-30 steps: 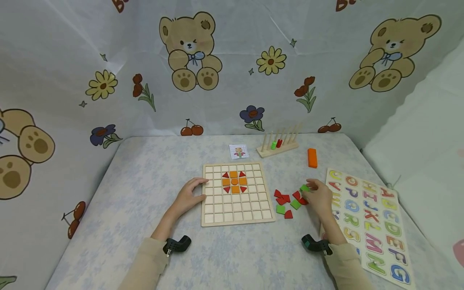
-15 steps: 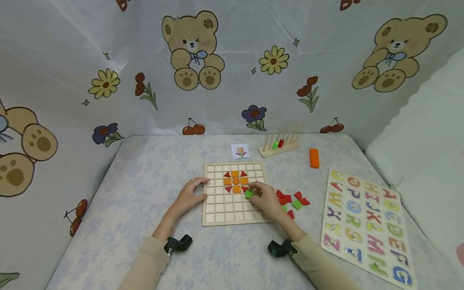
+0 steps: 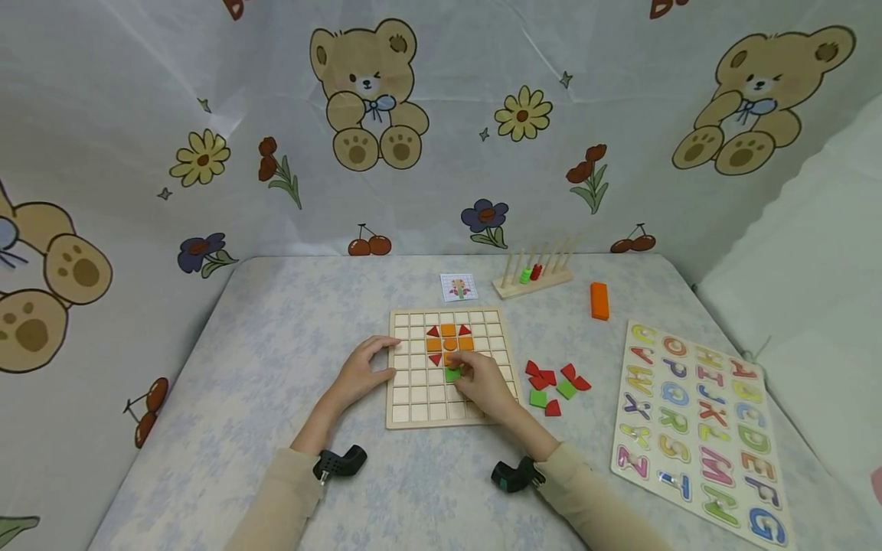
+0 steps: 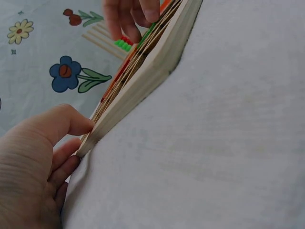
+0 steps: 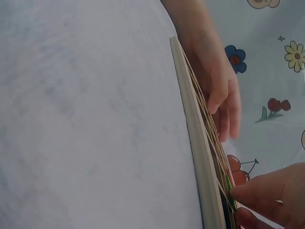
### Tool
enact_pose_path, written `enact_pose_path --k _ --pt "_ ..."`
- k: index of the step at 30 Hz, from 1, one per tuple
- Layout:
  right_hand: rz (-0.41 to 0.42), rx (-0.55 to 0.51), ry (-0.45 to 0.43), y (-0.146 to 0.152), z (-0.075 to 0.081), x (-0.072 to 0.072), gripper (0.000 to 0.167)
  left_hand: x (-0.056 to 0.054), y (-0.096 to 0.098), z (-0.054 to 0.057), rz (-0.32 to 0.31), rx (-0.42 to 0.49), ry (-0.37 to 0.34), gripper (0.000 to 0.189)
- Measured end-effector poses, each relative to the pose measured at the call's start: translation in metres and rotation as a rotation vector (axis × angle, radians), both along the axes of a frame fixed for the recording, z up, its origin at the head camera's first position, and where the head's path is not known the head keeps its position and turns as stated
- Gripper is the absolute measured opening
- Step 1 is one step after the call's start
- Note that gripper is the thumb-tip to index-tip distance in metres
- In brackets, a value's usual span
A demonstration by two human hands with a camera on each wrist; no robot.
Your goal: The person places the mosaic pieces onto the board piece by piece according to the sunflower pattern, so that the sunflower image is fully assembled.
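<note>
A wooden grid board (image 3: 413, 414) lies on the table, with orange tiles and red triangles set in its upper middle. At its left edge my left hand (image 3: 360, 366) rests, thumb and fingers touching the frame; the left wrist view shows this hand (image 4: 43, 148) against the board's side (image 4: 138, 90). My right hand (image 3: 484, 383) is over the board and pinches a green square tile (image 3: 452, 375) at the cell just below the lowest orange tile. The right wrist view has the thumb and a finger at the green tile (image 5: 230, 191). One red triangle is hidden under the right hand.
Loose red pieces (image 3: 547, 377) and green squares (image 3: 538, 398) lie right of the board. Behind it are a pattern card (image 3: 458, 287) and a peg rack (image 3: 534, 284). An orange block (image 3: 599, 301) and an alphabet board (image 3: 678, 459) lie farther right.
My right hand has carried the green square tile from the loose pieces leftward onto the board, to below the orange tiles. The left hand has stayed at the board's left edge.
</note>
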State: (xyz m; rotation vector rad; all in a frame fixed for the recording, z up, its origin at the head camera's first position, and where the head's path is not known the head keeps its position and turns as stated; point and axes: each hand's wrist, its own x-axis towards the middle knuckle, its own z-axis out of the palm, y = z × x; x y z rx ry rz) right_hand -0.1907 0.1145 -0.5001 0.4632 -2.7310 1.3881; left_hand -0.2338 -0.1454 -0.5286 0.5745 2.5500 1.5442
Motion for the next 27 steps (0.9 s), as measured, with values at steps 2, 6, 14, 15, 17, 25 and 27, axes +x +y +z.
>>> enact_pose_path --k 2,6,14,15,17,25,27 --pt "0.0 -0.006 0.009 0.003 0.002 0.001 0.039 0.0 0.0 0.0 0.002 -0.001 -0.001 0.048" --pt "-0.027 -0.024 0.029 0.018 0.005 0.006 0.034 0.0 0.001 0.001 0.0 0.002 -0.002 0.048" --pt "-0.159 0.002 0.022 0.075 0.01 0.02 0.034 0.0 -0.001 -0.001 -0.002 -0.009 0.015 0.048" --pt "-0.169 0.01 0.016 0.082 0.01 0.023 0.034 0.0 -0.001 -0.001 -0.002 -0.009 0.018 0.048" --pt "-0.188 0.03 0.008 0.095 0.009 0.029 0.036 0.001 -0.002 -0.002 0.0 -0.011 0.021 0.048" --pt "-0.221 0.039 -0.012 0.124 -0.003 0.048 0.043 0.001 0.0 -0.002 -0.003 -0.002 0.025 0.049" --pt "-0.206 0.029 -0.007 0.125 -0.005 0.05 0.046 0.0 0.0 -0.003 -0.001 -0.001 0.023 0.049"
